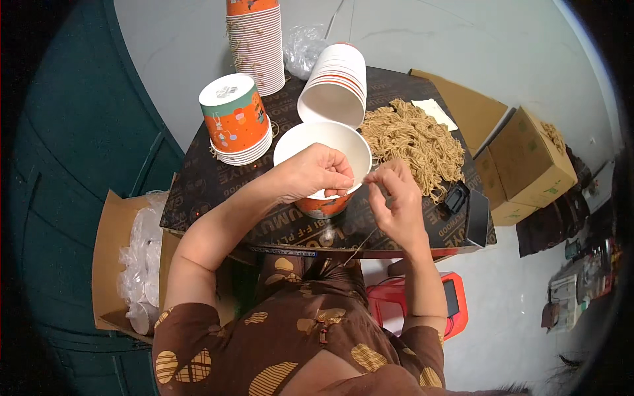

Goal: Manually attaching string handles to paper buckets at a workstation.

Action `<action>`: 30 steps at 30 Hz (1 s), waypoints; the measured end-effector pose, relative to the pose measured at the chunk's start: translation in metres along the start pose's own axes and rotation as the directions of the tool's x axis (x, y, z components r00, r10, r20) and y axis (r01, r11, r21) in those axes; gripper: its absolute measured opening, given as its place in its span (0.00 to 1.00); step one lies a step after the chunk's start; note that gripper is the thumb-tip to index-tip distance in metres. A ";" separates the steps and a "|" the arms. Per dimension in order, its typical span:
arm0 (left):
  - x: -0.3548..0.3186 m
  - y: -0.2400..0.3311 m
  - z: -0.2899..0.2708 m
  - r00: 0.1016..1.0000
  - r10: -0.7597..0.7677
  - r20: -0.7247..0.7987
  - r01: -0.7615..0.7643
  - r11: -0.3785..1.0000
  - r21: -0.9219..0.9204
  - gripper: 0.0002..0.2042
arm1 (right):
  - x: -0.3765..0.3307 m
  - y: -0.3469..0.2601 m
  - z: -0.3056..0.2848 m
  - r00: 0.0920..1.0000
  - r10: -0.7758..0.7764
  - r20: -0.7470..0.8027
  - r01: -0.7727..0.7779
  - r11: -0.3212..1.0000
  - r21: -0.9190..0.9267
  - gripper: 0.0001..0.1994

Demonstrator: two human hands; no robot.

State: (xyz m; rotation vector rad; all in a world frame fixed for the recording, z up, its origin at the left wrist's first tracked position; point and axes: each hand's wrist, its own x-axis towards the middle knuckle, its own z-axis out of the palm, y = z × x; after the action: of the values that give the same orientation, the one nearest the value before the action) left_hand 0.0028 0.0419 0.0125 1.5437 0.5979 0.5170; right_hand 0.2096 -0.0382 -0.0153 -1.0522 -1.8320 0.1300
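Note:
A white paper bucket (316, 136) with an orange printed outside stands upright on the table before me, its open mouth up. My left hand (322, 173) reaches over its rim, thumb and fingertips pinched on a thin string. Close by on the right, my right hand (396, 198) pinches the same string, just outside the rim. A tan length of string (361, 247) hangs below the right hand at the table's front edge. The fingers partly hide the string and the bucket's front. Beyond the right hand lies a big heap of tan strings (416, 142).
Upside-down buckets (232, 125) stand back left, strings at their rims, near a tall stack (257, 53). Nested white buckets (337, 79) lie tilted behind. A black tray (477, 218) sits at the table's right corner. Cardboard boxes (528, 158) stand right; an open carton (109, 264) left; a red stool (456, 290) below.

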 end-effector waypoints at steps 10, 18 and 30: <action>0.003 -0.001 0.000 1.000 0.012 0.017 -0.012 0.999 0.030 0.05 | -0.002 0.001 0.022 0.999 -0.009 -0.034 0.012 0.995 0.100 0.06; 0.007 -0.001 0.005 0.997 0.022 -0.069 -0.023 1.000 -0.015 0.04 | -0.008 -0.007 0.028 0.993 -0.022 -0.118 0.034 0.994 0.105 0.06; 0.008 -0.006 0.006 0.988 0.112 -0.110 -0.102 0.990 0.096 0.05 | -0.006 0.005 0.028 0.981 -0.042 -0.191 0.045 0.999 0.013 0.06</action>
State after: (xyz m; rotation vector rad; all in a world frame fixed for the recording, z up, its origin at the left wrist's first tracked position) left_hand 0.0127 0.0429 0.0060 1.6457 0.6357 0.6721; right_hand 0.1917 -0.0296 -0.0359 -0.9770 -1.6761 0.0180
